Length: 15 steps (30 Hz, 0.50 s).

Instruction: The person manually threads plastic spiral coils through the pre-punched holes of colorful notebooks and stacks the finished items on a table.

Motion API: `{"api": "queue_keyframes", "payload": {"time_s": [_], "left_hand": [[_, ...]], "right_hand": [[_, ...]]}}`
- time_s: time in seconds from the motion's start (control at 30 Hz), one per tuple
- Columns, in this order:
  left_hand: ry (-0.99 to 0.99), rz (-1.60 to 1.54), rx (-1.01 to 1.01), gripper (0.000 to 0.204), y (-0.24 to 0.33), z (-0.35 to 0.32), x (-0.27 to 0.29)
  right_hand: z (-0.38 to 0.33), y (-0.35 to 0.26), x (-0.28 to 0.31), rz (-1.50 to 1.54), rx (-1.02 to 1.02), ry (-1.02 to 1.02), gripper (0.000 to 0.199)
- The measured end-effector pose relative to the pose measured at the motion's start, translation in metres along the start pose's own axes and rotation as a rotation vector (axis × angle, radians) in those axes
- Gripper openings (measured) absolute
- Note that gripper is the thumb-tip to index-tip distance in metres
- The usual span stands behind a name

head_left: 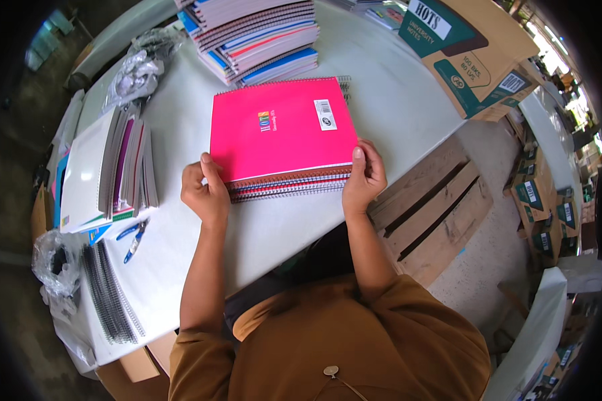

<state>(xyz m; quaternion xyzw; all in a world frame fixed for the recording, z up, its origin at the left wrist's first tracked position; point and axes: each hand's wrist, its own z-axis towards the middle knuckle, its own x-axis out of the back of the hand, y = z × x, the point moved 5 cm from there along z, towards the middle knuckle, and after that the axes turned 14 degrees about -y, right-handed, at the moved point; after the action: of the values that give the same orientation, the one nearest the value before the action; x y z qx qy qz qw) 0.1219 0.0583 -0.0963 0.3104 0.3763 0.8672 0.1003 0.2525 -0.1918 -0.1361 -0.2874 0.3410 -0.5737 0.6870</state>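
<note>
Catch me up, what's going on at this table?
A person has both hands on a stack of spiral notebooks with a bright pink cover on top: left hand at the near left corner, right hand at the near right. It's at the near edge of the white table. A taller notebook pile stands behind it. More notebooks, blue-handled pliers and loose dark coils lie to the left.

Notebook stack on a table
Taller pile behind; more notebooks, pliers and wire coils left; carton back right.
</note>
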Motion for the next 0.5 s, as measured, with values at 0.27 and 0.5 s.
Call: {"api": "queue_keyframes", "payload": {"time_s": [0.27,0.5], "left_hand": [[0.154,-0.155,0.052,0.036,-0.020,0.002,0.012],[0.243,0.472,-0.286,0.030,0.021,0.042,0.130]], "right_hand": [[0.002,-0.018,-0.013,-0.270,0.072,0.040,0.008],[0.001,-0.014,0.001,-0.315,0.114,0.014,0.034]]}}
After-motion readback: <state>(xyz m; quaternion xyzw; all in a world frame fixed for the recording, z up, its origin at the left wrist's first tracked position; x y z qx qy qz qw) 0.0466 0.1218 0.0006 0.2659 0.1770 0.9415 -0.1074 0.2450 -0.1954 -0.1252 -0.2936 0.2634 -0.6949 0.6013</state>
